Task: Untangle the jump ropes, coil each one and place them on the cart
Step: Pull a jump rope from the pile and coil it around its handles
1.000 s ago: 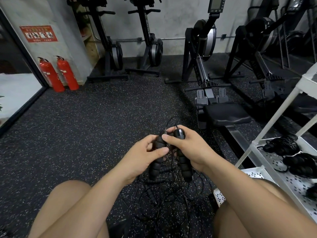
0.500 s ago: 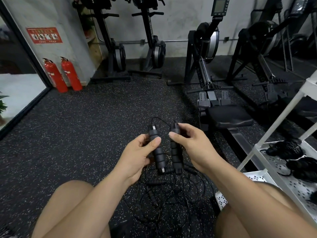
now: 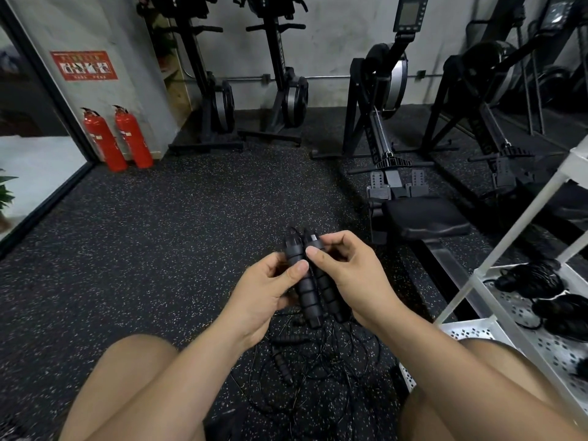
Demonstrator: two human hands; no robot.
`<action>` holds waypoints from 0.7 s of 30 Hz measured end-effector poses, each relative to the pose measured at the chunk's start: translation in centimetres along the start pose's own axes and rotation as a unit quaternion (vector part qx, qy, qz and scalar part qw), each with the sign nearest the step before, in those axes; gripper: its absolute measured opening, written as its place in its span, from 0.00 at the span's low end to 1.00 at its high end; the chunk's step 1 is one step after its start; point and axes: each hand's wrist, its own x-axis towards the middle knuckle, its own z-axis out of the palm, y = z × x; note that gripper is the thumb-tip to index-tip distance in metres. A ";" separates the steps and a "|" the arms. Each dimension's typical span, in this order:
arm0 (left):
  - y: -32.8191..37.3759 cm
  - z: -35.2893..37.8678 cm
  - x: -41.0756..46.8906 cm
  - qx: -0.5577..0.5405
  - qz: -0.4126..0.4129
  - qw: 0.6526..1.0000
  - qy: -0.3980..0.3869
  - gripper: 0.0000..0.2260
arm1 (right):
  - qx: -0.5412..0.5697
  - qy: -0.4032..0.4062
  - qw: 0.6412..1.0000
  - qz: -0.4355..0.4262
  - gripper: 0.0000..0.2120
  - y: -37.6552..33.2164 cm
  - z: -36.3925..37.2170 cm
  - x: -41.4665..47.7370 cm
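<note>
Now my left hand point(image 3: 270, 294) and right hand point(image 3: 346, 278) each gripped one black handle, the two handles point(image 3: 313, 291) pressed side by side where half a second earlier they stood apart. Their cord trailed into the tangled ropes point(image 3: 318, 370) on the floor; coiled ropes point(image 3: 541, 281) already lay on the cart point(image 3: 471, 332). I judged coiling could begin.

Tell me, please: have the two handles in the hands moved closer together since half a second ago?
Yes. The two handles now lie side by side, touching, where a gap separated them earlier. Against the rower seat they sit at about the same place.
</note>
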 end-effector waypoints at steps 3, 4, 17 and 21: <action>0.0 0.1 -0.1 0.000 -0.002 1.000 0.002 0.18 | -0.004 -0.003 1.000 -0.004 0.12 0.1 0.2 -0.2; 0.1 0.1 -0.1 -0.001 -0.003 1.000 0.002 0.19 | -0.002 0.000 1.000 -0.007 0.12 0.0 0.3 -0.3; 2.4 -0.3 -0.3 0.000 0.018 1.000 0.003 0.16 | 0.033 -0.176 0.984 0.023 0.29 -2.6 0.0 -1.7; 3.2 -0.2 -0.7 -0.004 0.025 1.000 -0.005 0.15 | 0.012 -0.136 0.991 0.014 0.19 -3.0 0.5 -2.4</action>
